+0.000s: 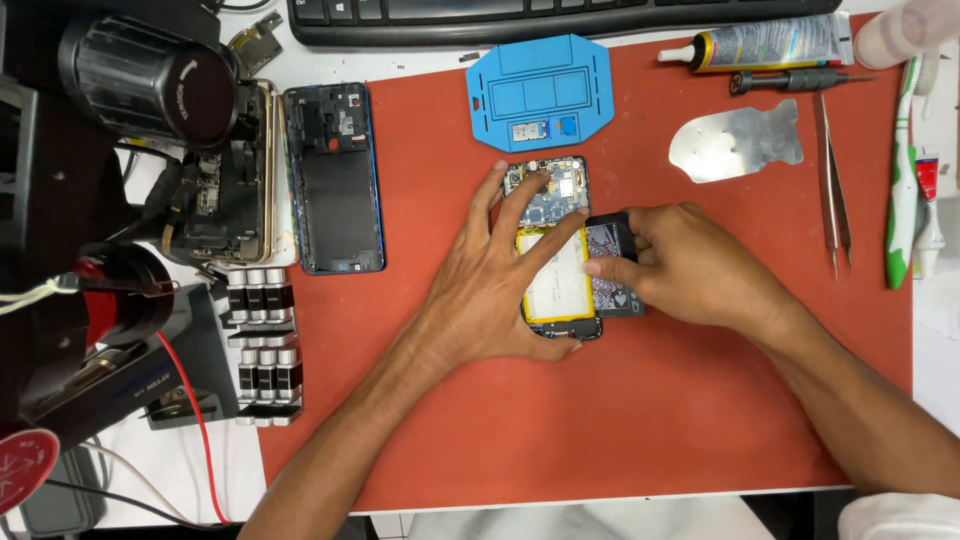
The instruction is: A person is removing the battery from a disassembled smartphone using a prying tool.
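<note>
Bare red mat (620, 420) near the opened phone (555, 250): open approach from the near side. Far side blocked by blue tray (540, 85). Left: phone back frame (335, 180). Right: metal plate (735, 145), tweezers (832, 190); a bare strip of mat runs between them.

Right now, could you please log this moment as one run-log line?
left hand: pressing opened phone | right hand: holding playing card at phone's right edge | surface: red mat
</note>
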